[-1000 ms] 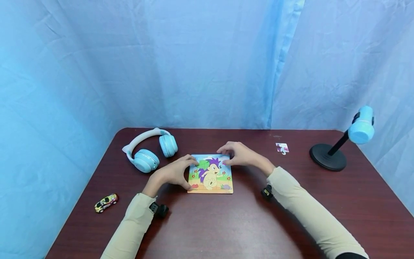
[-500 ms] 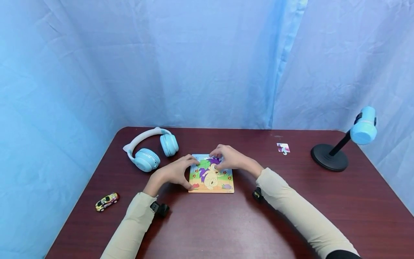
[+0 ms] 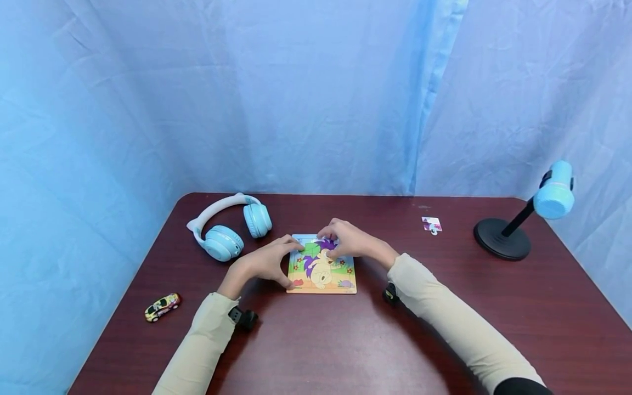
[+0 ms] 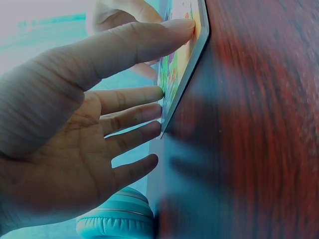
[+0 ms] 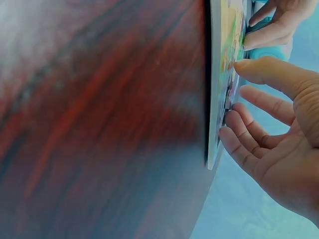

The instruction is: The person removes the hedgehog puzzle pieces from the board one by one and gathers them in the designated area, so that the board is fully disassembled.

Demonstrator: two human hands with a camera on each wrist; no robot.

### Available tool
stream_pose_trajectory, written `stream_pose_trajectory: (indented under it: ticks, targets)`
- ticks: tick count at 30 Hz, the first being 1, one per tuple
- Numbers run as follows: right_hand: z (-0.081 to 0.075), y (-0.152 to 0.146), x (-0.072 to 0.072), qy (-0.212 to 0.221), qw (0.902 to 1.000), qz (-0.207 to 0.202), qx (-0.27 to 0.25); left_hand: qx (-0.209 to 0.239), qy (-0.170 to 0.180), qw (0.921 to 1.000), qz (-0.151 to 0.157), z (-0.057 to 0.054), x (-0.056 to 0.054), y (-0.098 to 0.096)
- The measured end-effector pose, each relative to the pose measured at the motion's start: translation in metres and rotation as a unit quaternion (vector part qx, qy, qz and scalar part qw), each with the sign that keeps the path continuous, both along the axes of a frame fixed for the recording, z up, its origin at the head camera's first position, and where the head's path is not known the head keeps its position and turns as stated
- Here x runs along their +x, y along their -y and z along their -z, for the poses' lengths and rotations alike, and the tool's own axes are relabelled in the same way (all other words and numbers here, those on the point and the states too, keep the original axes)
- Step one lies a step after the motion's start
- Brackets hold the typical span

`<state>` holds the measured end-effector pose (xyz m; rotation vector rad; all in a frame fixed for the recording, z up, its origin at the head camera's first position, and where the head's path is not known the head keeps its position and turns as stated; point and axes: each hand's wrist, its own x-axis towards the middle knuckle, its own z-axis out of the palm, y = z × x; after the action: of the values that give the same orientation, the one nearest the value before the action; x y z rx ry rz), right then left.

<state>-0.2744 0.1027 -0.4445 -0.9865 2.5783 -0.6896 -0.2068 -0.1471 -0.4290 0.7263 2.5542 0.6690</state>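
Observation:
A square jigsaw puzzle (image 3: 345,284) with a purple-spined cartoon hedgehog lies flat on the dark wooden table. At its left side is my left hand (image 3: 266,261), thumb on the lower left corner and straight fingers reaching the upper left edge. In the left wrist view those fingertips (image 4: 152,128) meet the board's edge. My right hand (image 3: 351,240) lies over the puzzle's upper right part, covering some of the picture. Its thumb and loosely bent fingers (image 5: 241,147) touch the puzzle face in the right wrist view.
A loose jigsaw piece (image 3: 432,224) lies at the back right. Blue-and-white headphones (image 3: 224,243) lie behind my left hand, with a small toy car (image 3: 162,307) at the left. A blue microphone (image 3: 553,198) on a black round stand is at the right. Blue curtains surround the table.
My right hand has moved left from the puzzle's upper right corner toward its top middle, then stayed nearly still. My left hand has kept its place on the puzzle.

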Motion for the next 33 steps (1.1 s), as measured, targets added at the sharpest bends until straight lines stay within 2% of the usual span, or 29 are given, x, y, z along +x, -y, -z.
stream_pose_trajectory:
  ticks: [14,33]
  targets:
    - [-0.0062,0.0012,0.0017,0.015,0.9998,-0.002,0.014,0.0,0.006,1.0,0.002,-0.0017,0.0008,-0.0014]
    - [-0.0053,0.0028,0.0042,-0.01,0.9998,-0.004,0.014,0.003,-0.002,1.0,0.001,0.0015,-0.0004,0.0002]
